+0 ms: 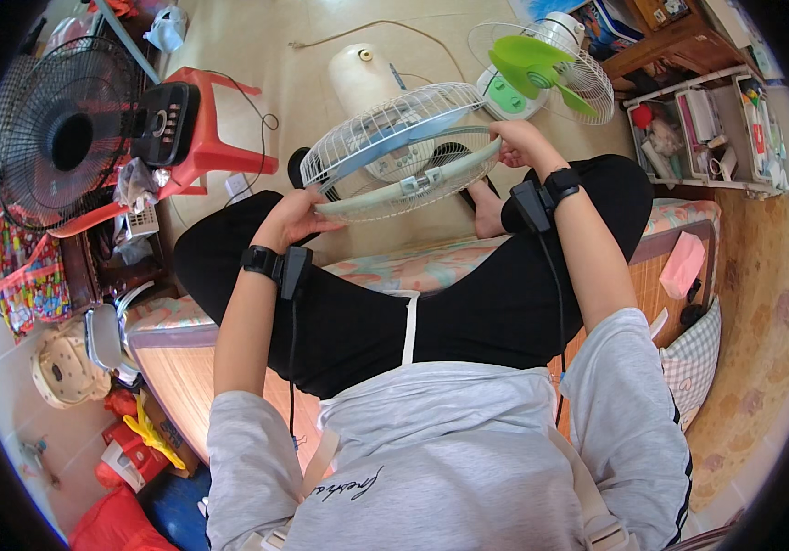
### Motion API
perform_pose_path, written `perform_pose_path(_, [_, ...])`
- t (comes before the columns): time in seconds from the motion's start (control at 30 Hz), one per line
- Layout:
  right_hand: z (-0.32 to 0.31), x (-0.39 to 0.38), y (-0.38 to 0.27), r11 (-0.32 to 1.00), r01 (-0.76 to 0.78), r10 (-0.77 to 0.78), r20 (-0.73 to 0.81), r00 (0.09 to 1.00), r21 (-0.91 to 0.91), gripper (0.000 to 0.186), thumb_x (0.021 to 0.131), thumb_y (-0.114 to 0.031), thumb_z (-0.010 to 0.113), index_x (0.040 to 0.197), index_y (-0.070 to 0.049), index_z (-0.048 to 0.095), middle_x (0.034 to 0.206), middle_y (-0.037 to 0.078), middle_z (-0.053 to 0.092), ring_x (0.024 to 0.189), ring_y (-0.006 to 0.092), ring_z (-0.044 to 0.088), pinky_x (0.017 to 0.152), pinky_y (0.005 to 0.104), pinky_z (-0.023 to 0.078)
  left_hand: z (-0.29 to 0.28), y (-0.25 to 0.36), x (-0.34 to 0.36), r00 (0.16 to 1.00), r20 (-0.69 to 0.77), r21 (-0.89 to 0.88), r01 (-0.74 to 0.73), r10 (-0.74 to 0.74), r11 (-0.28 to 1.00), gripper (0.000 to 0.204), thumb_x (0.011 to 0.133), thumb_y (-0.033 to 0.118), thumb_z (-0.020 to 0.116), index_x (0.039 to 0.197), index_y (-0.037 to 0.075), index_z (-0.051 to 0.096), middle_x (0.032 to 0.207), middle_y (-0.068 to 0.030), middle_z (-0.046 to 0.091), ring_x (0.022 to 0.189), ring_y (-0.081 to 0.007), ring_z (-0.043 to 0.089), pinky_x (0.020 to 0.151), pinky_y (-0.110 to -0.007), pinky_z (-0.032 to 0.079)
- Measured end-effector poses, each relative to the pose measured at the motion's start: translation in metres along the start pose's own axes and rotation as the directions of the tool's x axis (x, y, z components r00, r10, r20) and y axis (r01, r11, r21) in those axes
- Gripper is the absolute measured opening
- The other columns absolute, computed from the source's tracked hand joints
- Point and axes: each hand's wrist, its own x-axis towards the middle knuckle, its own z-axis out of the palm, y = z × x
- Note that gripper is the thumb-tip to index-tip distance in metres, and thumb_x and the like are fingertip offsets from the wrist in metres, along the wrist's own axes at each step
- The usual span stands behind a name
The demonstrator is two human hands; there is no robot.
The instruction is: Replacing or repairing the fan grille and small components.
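In front of my knees, my left hand (295, 219) and my right hand (520, 144) are closed on opposite ends of a wire fan grille with a pale grey-green rim (454, 176). The held grille is tilted, and a small clip shows on the rim's near side. Just beyond it is another white wire grille (394, 118), partly overlapping; I cannot tell whether the two touch. Behind them stands a white, rounded fan part (364, 75). Some of my left fingers are hidden by the rim.
A black fan (68, 138) stands at the left by a red plastic stool (215, 138). At the far right is a small white fan with green blades (537, 73). A cord (385, 25) lies on the floor. Storage bins (702, 133) stand at the right. I sit on a patterned mattress (367, 274).
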Motion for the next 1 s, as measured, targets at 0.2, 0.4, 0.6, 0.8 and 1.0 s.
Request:
perform_pose_path(0.2, [-0.002, 0.002, 0.0, 0.998, 0.051, -0.051, 0.004, 0.999, 0.039, 0.027, 0.073, -0.028, 0.055, 0.078, -0.003, 0.047, 0.057, 0.009, 0.044, 0.043, 0.0147, 0.039, 0.039, 0.027, 0.033, -0.012, -0.001, 0.009, 0.998, 0.058, -0.003, -0.005, 0.005, 1.0, 0.036, 0.088, 0.007, 0.032, 0.12, -0.008, 0.033, 0.118, -0.0238, 0.045, 0.107, -0.0371, 0.051, 0.083, -0.043, 0.051])
perform_pose_path(0.4, [-0.005, -0.003, -0.007, 0.996, 0.05, -0.054, 0.056, 0.997, 0.074, 0.022, 0.073, -0.031, 0.056, 0.073, -0.012, 0.045, 0.052, -0.002, 0.038, 0.042, 0.011, 0.041, 0.044, 0.0251, 0.039, -0.018, -0.001, 0.014, 0.996, 0.084, -0.014, -0.008, 0.009, 1.0, 0.037, 0.09, 0.008, 0.03, 0.122, -0.009, 0.032, 0.118, -0.0269, 0.045, 0.108, -0.0387, 0.05, 0.082, -0.041, 0.052])
perform_pose_path(0.6, [-0.005, -0.017, -0.015, 0.997, 0.05, -0.055, 0.076, 0.996, 0.066, 0.025, 0.074, -0.035, 0.058, 0.077, -0.012, 0.046, 0.055, -0.002, 0.041, 0.048, 0.0102, 0.044, 0.048, 0.0234, 0.041, -0.016, 0.001, 0.008, 0.996, 0.077, -0.064, -0.038, 0.043, 0.997, 0.038, 0.091, 0.013, 0.032, 0.121, -0.01, 0.032, 0.114, -0.0291, 0.046, 0.101, -0.0407, 0.053, 0.077, -0.041, 0.054])
perform_pose_path(0.8, [-0.008, -0.016, -0.016, 0.998, 0.041, -0.049, 0.132, 0.99, 0.057, 0.03, 0.075, -0.038, 0.059, 0.081, -0.01, 0.049, 0.057, -0.002, 0.043, 0.05, 0.0091, 0.045, 0.049, 0.0221, 0.041, -0.01, 0.005, 0.0, 0.996, 0.041, -0.074, -0.079, 0.082, 0.994, 0.038, 0.092, 0.016, 0.036, 0.119, -0.011, 0.033, 0.112, -0.0314, 0.046, 0.094, -0.0441, 0.055, 0.074, -0.042, 0.055])
perform_pose_path(1.0, [-0.007, -0.015, -0.016, 0.999, 0.03, -0.037, 0.16, 0.986, 0.045, 0.032, 0.077, -0.038, 0.057, 0.08, -0.008, 0.049, 0.058, -0.002, 0.046, 0.05, 0.0084, 0.045, 0.048, 0.022, 0.041, -0.017, 0.007, -0.003, 0.992, 0.062, -0.11, -0.107, 0.114, 0.988, 0.038, 0.092, 0.018, 0.037, 0.118, -0.009, 0.035, 0.11, -0.0271, 0.048, 0.096, -0.0381, 0.056, 0.074, -0.039, 0.055])
